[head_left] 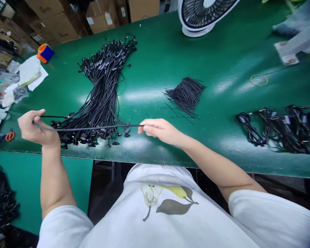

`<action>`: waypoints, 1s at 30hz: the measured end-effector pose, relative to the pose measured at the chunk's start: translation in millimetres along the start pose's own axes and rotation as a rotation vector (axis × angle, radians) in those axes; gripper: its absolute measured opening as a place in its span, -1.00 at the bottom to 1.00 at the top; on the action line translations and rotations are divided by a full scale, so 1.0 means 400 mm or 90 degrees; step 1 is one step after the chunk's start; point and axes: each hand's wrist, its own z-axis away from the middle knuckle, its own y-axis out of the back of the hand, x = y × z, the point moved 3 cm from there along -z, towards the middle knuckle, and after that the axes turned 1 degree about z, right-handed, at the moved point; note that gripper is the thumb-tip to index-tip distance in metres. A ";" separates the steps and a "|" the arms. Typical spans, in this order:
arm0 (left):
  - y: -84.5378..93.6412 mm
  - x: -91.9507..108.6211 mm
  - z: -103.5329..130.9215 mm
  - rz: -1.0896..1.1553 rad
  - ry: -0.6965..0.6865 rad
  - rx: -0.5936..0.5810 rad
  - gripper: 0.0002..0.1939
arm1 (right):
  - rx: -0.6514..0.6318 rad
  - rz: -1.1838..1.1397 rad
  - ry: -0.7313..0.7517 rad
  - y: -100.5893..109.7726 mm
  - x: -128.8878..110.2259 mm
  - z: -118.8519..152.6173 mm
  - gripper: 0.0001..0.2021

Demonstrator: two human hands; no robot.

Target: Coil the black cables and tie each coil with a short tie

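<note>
The left hand [38,130] and right hand [160,131] grip a black cable [100,128], stretched over the near end of the cable bundle [100,89]; it seems light, bendy, best pinched near its ends.

Bench [150,69] top: smooth green sheet, v. glossy, bright reflections; front edge looks worn. Cable [113,127] nr front edge, L half: smooth blk plastic jacket, soft sheen. Cable bundle [103,88] under/behind it: same blk plastic, w/ shiny metal-looking bits on conns. [82,138] nr front edge. Thin strips [187,94], mid-bench: blk, matt, plastic-looking. Coiled cables [286,129] nr R edge: glossy blk plastic. Fan [196,31] at back edge: smooth wht plastic, blk grille [209,15]. L edge: matt paper sheets [29,70], crinkled clear plastic bags [20,93]. Boxes [54,26] past back edge: dull brn cardboard. Shirt [111,217] at front edge: matt wht cloth, soft folds.
</note>
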 end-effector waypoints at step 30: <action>-0.028 0.649 0.284 0.901 0.450 -0.964 -0.61 | 0.157 0.649 0.022 0.075 -0.076 0.201 -0.71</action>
